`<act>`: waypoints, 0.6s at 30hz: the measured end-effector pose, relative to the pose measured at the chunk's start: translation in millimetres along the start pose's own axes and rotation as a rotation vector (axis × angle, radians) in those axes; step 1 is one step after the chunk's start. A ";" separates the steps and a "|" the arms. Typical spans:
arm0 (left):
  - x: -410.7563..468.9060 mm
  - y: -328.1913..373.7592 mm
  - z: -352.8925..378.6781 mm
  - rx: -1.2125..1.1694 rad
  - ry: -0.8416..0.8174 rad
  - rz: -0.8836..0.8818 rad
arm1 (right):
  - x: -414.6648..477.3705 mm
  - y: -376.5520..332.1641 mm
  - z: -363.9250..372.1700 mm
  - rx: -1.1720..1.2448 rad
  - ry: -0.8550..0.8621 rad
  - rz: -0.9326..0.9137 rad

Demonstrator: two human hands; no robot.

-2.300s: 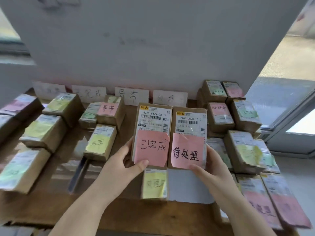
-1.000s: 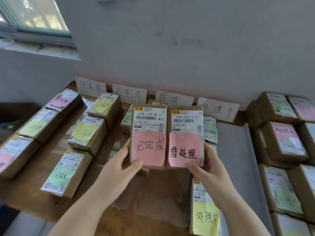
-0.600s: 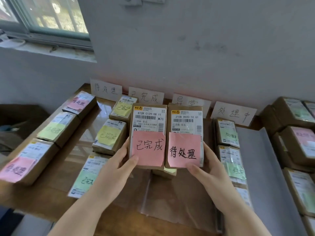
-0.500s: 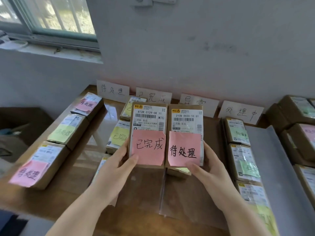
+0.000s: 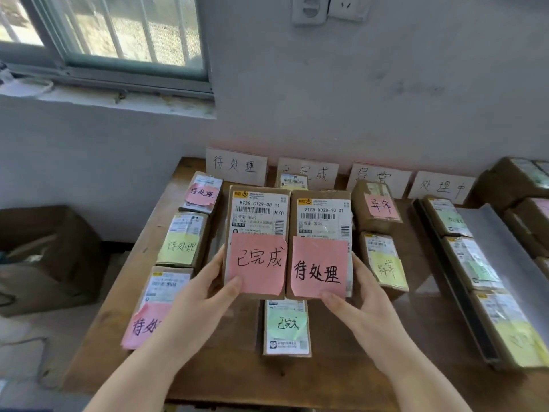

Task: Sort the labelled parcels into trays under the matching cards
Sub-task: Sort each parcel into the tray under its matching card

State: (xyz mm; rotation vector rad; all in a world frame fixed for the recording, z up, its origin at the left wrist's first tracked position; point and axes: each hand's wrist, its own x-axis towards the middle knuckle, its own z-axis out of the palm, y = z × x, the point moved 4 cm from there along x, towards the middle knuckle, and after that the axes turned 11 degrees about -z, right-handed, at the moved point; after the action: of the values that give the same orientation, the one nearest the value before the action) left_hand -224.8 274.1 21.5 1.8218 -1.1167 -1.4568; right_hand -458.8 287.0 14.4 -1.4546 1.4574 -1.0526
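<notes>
At frame centre, left hand grips 已完成 parcel, right hand grips 待处理 parcel; 待处理 card stands upper left.

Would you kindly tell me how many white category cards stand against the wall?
4, in a row along the back of the table: leftmost card, second card, third card, rightmost card. More may sit out of view rightward.

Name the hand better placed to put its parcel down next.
Left, likely: left hand's 已完成 parcel lines up with the 已完成 card; right hand's 待处理 parcel must cross left.
</notes>
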 end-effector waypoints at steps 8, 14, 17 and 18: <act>28.9 -8.1 -7.1 -0.008 -0.004 -0.050 | 21.2 0.4 8.7 0.041 -0.029 0.036; 65.3 1.9 -8.2 -0.047 0.008 -0.082 | 62.0 11.6 8.8 0.100 -0.081 0.040; 80.6 12.8 -5.3 -0.076 0.051 -0.073 | 84.3 14.6 7.7 0.117 -0.094 0.044; 84.2 14.7 -5.4 -0.090 0.064 -0.068 | 91.1 15.4 8.0 0.125 -0.099 0.050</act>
State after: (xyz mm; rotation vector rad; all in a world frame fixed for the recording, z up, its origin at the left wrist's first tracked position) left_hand -217.8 193.8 -7.7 1.8471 -0.9514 -1.4521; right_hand -457.4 195.6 -1.4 -1.3563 1.3275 -1.0079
